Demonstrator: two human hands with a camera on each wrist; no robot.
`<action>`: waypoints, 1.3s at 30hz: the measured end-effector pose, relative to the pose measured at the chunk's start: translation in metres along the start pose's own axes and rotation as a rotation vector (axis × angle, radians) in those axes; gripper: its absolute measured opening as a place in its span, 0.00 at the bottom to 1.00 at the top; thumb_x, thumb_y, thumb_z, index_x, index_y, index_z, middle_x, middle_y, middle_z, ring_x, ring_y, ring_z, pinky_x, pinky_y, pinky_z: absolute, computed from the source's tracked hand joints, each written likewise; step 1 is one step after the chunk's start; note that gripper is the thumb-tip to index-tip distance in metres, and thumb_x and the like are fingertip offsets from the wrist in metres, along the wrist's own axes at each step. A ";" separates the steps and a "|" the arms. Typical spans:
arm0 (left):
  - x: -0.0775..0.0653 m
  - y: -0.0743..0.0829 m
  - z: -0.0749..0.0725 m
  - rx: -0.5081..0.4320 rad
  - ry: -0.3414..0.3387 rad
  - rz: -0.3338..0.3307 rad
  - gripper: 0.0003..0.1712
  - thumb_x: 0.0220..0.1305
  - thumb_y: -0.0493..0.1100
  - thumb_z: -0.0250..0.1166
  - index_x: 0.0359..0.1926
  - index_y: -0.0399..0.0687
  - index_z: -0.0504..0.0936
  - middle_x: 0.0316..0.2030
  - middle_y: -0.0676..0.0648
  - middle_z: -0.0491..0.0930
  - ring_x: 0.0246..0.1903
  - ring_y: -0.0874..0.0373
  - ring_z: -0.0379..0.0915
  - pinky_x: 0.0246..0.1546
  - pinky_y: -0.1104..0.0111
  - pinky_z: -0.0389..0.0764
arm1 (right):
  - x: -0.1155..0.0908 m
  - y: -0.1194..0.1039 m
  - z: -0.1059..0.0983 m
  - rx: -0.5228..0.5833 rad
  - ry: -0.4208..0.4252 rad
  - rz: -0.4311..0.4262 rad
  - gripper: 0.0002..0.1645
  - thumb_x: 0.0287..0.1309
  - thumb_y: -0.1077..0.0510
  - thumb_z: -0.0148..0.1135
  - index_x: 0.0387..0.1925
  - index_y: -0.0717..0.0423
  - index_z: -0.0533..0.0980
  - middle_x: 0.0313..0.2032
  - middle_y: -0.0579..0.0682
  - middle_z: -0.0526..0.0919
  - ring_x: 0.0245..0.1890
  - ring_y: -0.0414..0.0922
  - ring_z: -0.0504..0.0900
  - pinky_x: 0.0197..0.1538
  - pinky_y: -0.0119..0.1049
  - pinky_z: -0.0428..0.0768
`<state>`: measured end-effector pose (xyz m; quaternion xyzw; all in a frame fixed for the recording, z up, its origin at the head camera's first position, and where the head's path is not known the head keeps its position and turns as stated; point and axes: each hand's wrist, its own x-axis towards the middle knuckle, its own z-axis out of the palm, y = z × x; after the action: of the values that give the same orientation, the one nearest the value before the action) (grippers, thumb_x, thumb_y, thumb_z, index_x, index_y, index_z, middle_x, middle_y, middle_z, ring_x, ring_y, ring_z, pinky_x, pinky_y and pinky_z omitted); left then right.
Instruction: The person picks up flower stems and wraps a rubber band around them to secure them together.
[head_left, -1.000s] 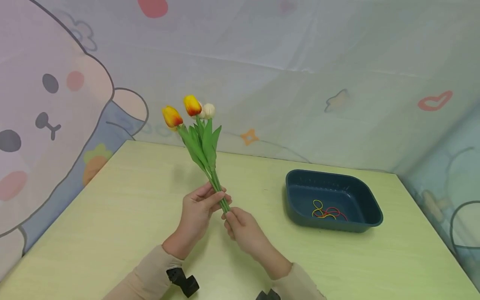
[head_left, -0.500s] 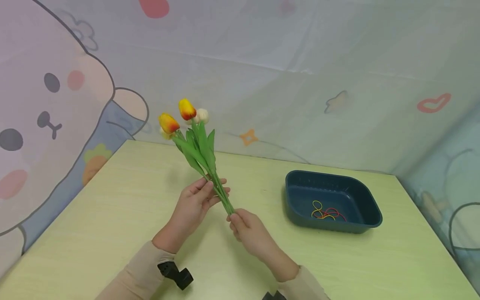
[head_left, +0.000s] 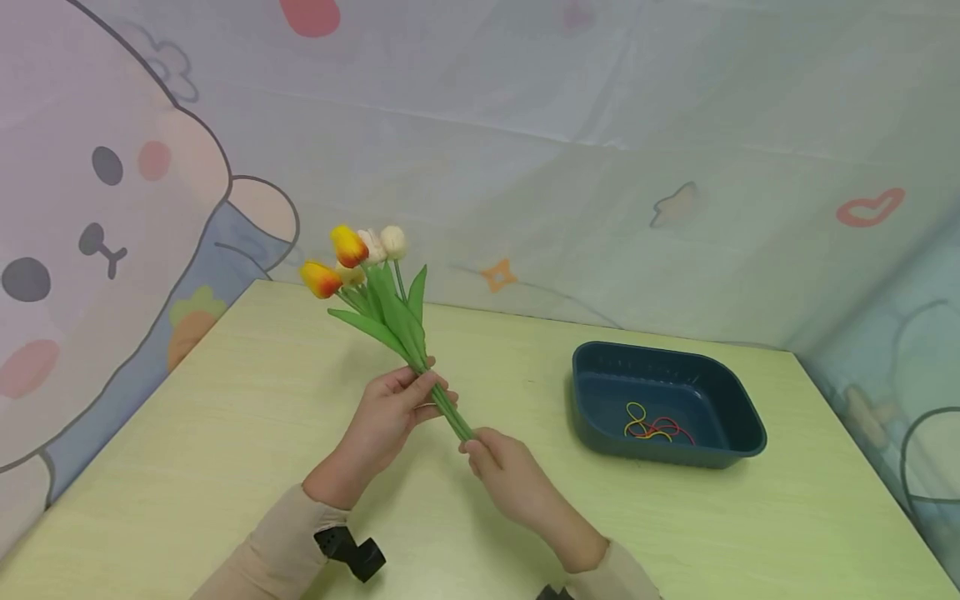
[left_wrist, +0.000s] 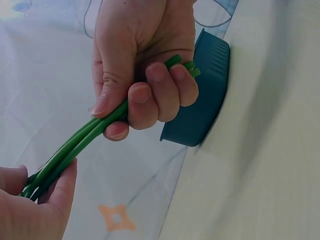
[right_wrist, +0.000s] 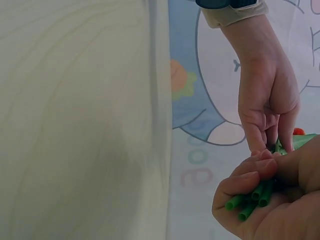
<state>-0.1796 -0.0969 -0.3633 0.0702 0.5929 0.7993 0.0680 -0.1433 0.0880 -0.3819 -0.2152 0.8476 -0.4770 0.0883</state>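
Note:
A bunch of tulips (head_left: 405,325), with yellow-orange and cream heads and long green leaves, leans to the upper left above the table. My left hand (head_left: 390,412) pinches the stems just below the leaves, between thumb and fingers. Lower down, my right hand (head_left: 517,483) grips the stem ends. In the left wrist view, the right hand (left_wrist: 145,75) has its fingers curled round the green stems (left_wrist: 75,140), whose cut tips poke out past the fingers. Several stem ends (right_wrist: 250,200) also show in the right wrist view, within the right hand's curled fingers.
A dark blue plastic basin (head_left: 667,450) stands on the table (head_left: 825,517) to the right of my hands. Inside it lie yellow and red rubber bands (head_left: 651,427). A printed cloth backdrop (head_left: 525,125) hangs behind the table.
The tulip heads have tipped down and to the left. My right hand has shifted slightly right and down with the stem ends; my left hand still holds the stems.

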 end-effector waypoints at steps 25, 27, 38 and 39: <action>-0.006 -0.004 0.006 -0.041 0.028 0.026 0.05 0.68 0.31 0.58 0.36 0.31 0.78 0.29 0.49 0.82 0.34 0.58 0.85 0.40 0.63 0.87 | -0.014 0.004 -0.042 -0.108 -0.146 -0.057 0.20 0.73 0.51 0.48 0.50 0.62 0.77 0.39 0.52 0.84 0.37 0.44 0.82 0.38 0.34 0.82; -0.006 -0.003 0.006 -0.038 0.035 0.033 0.05 0.68 0.31 0.58 0.36 0.31 0.79 0.29 0.48 0.82 0.34 0.58 0.85 0.40 0.63 0.87 | -0.016 0.003 -0.053 -0.166 -0.130 -0.068 0.23 0.72 0.48 0.49 0.55 0.61 0.75 0.45 0.53 0.84 0.42 0.47 0.82 0.43 0.36 0.82; -0.005 0.002 0.002 -0.051 0.067 0.058 0.05 0.67 0.31 0.59 0.33 0.34 0.80 0.29 0.48 0.82 0.34 0.56 0.85 0.39 0.63 0.87 | -0.018 -0.002 -0.130 -0.356 0.010 -0.120 0.22 0.69 0.50 0.55 0.59 0.57 0.73 0.52 0.50 0.80 0.47 0.45 0.79 0.47 0.41 0.81; -0.005 0.002 0.002 -0.052 0.069 0.060 0.05 0.67 0.31 0.59 0.33 0.35 0.80 0.29 0.48 0.82 0.34 0.56 0.85 0.39 0.63 0.87 | -0.018 -0.001 -0.137 -0.357 0.025 -0.114 0.22 0.69 0.50 0.56 0.59 0.56 0.73 0.52 0.50 0.80 0.48 0.46 0.79 0.44 0.40 0.82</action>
<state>-0.1748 -0.0967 -0.3609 0.0587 0.5714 0.8182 0.0253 -0.1755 0.2008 -0.3097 -0.2690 0.9063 -0.3257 0.0111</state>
